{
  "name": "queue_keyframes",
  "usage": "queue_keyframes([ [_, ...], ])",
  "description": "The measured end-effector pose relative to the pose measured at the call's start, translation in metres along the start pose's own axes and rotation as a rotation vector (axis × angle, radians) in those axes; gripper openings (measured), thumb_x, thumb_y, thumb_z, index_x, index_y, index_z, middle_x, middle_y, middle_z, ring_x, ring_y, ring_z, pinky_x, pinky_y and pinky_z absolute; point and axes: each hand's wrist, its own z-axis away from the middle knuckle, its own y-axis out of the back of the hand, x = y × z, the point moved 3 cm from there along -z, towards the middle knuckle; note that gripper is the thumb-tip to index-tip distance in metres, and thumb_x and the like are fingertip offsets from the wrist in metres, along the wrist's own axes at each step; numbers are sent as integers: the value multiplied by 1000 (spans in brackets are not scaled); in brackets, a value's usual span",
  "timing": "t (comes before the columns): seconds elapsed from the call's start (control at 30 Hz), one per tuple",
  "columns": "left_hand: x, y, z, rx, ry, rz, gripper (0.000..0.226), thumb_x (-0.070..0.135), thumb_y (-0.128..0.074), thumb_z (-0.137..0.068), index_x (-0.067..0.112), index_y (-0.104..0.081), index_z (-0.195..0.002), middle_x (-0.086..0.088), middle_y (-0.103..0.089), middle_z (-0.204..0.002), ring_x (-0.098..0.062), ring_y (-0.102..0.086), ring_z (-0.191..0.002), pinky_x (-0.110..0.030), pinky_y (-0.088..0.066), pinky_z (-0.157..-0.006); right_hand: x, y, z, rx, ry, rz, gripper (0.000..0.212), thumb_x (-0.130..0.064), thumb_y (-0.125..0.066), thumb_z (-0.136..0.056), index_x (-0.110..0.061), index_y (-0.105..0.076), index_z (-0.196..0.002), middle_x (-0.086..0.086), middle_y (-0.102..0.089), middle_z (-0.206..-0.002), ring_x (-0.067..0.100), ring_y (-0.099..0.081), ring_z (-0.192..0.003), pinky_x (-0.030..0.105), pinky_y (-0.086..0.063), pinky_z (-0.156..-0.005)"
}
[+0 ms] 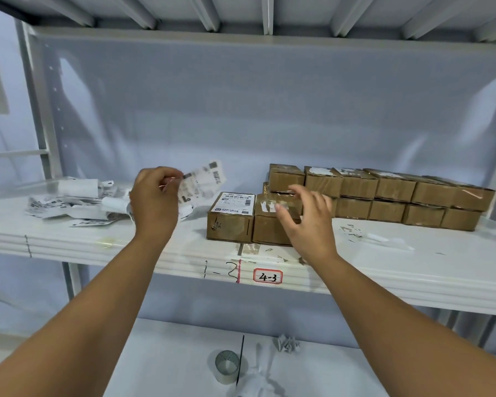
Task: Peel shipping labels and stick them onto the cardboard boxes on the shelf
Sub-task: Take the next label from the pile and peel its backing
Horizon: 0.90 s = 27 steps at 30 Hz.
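Left fingers pinching one label, right hand spread, one labelled box

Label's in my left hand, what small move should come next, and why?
Probably bring the right hand, open and empty, over to the label that the left hand pinches and start peeling it: the bare box beside the labelled box has none yet.

Labels and brown boxes on a white shelf.
A loose label, white with black print and a bit bent, is pinched by the left hand at mid frame. A messy pile of labels lies at the left. The front box has a label stuck on top. The next box touches its right side. More boxes sit stacked two high at the right.
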Motion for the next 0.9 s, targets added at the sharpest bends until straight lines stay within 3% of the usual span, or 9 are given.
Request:
queue_keyframes([
  [0.17, 53, -21, 3, -462, -146, 4, 17, 5, -61, -87, 19, -70, -81, 11, -60, -88, 3, -54, -79, 0, -37, -63, -39, 11, -10, -96, 23, -160, 68, -46, -66, -82, -37, -33, -141, -11, -44, -137, 10, -31, -129, 29, -31, -101],
  [0.27, 71, -28, 8, -581, -175, 7, 18, 8, -63, -88, 25, -68, -84, 11, -62, -90, 3, -56, -81, -3, -40, -62, -59, 13, -18, -135, 16, -176, 42, -30, -63, -89, -28, -52, -129, -10, -52, -122, 8, -50, -113, 25, -45, -91],
  [0.33, 77, -29, 10, -506, -163, 48, 23, 6, -63, -87, 26, -66, -97, 6, -61, -98, 0, -55, -81, -5, -42, -66, -62, 14, -19, -95, -82, -253, 18, -21, -60, -91, -21, -66, -108, -12, -60, -102, 9, -58, -100, 31, -51, -86],
  [0.43, 82, -24, 18, -211, -306, -99, 46, -3, -63, -82, 19, -56, -122, -4, -45, -120, -11, -45, -99, -1, -31, -84, -57, 9, -16, -58, -326, -508, 12, -12, -60, -90, -21, -68, -86, -8, -68, -91, 15, -64, -90, 43, -54, -86],
  [0.53, 89, -22, 32, 0, -593, -321, 34, 0, -71, -72, 11, -65, -104, -16, -51, -109, -33, -48, -97, -37, -39, -84, -52, 6, -10, -20, -538, -762, 18, -4, -59, -88, -18, -67, -81, 0, -71, -87, 22, -69, -87, 47, -56, -83],
  [0.6, 89, -29, 45, -60, -744, -324, 19, 4, -76, -71, 10, -70, -88, -14, -58, -95, -33, -52, -84, -40, -44, -71, -53, 7, -8, -13, -579, -824, 15, -2, -59, -87, -14, -67, -86, 3, -72, -89, 23, -69, -85, 41, -57, -82],
  [0.67, 87, -34, 58, -184, -591, -220, 12, 11, -75, -77, 10, -70, -87, -8, -54, -100, -24, -50, -88, -36, -46, -70, -56, 8, -5, 22, -582, -877, 14, -2, -60, -87, -14, -65, -83, 6, -72, -89, 24, -68, -82, 39, -55, -79],
  [0.77, 76, -37, 69, -247, -99, 59, 9, 17, -71, -82, 20, -67, -89, 4, -39, -111, -11, -52, -95, -20, -42, -82, -58, 11, -3, 75, -597, -924, 10, -6, -60, -88, -15, -62, -84, 6, -72, -92, 24, -69, -86, 38, -56, -76],
  [0.9, 76, -40, 77, -291, 223, 364, 14, 9, -64, -86, 22, -64, -92, 5, -55, -102, 10, -61, -70, -8, -45, -66, -58, 13, 2, 110, -624, -987, 9, -7, -55, -92, -14, -57, -88, 3, -70, -91, 15, -69, -77, 30, -57, -65],
])
